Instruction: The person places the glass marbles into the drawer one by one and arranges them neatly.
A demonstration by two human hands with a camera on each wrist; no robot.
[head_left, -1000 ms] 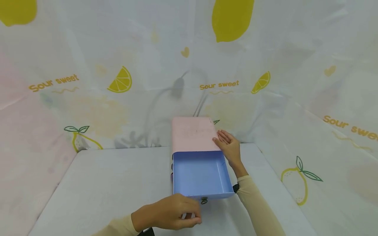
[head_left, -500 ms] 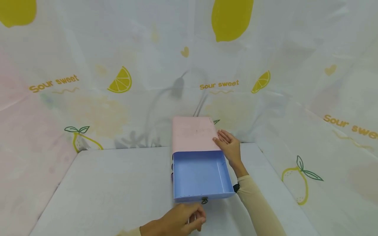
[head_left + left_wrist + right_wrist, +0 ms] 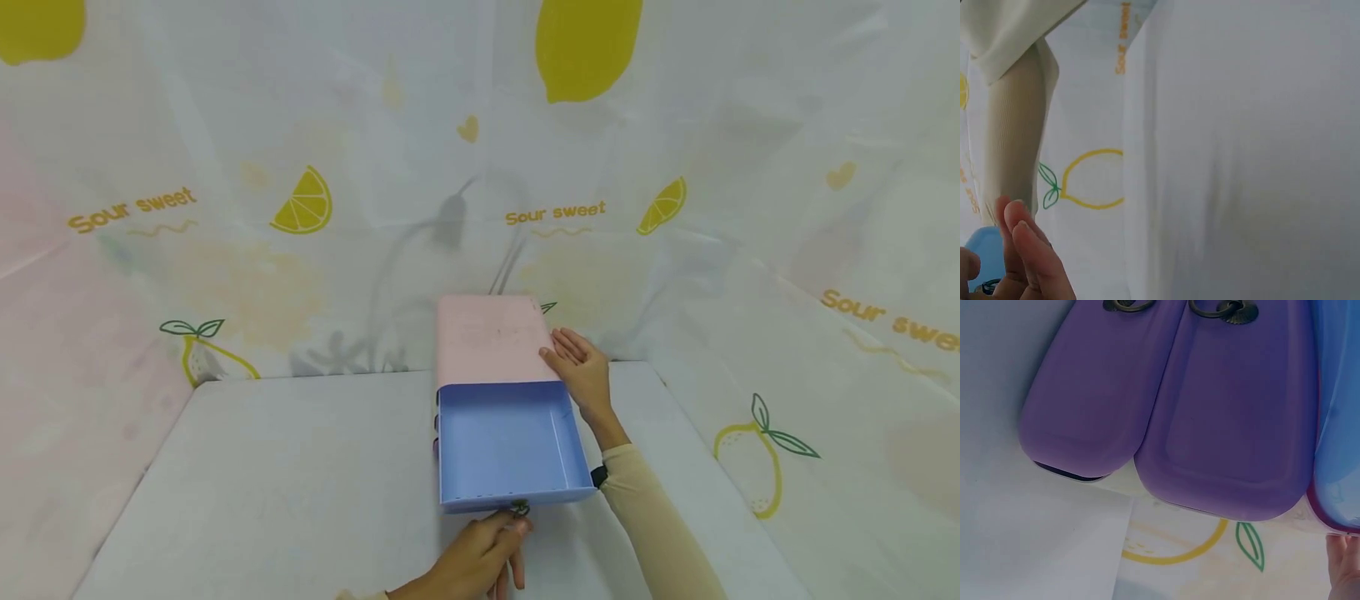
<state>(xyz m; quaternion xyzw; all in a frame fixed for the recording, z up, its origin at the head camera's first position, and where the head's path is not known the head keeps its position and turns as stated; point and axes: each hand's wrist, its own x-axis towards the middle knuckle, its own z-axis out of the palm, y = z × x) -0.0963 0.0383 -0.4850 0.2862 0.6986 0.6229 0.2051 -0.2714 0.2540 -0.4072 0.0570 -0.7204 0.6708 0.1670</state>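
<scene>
A small cabinet with a pink top (image 3: 491, 337) stands against the back wall. Its upper blue drawer (image 3: 502, 442) is pulled out toward me, with a bare inside. On the drawer front is a dark metal ring pull (image 3: 520, 507). My left hand (image 3: 474, 554) is at this ring, pinching it between thumb and index finger, while the other fingers (image 3: 1038, 256) extend away. My right hand (image 3: 588, 375) rests along the cabinet's right side, its thumb on the top edge and its fingers straight.
Below the blue drawer, the right wrist view shows purple drawer fronts (image 3: 1229, 419) with ring pulls of their own. A white-covered table (image 3: 315, 475) carries the cabinet. Lemon-printed sheeting (image 3: 405, 275) hangs behind and at both sides.
My left hand has gone from in front of the drawer's left part rightward to the ring pull and taken hold of it. The right hand and the drawer have stayed put.
</scene>
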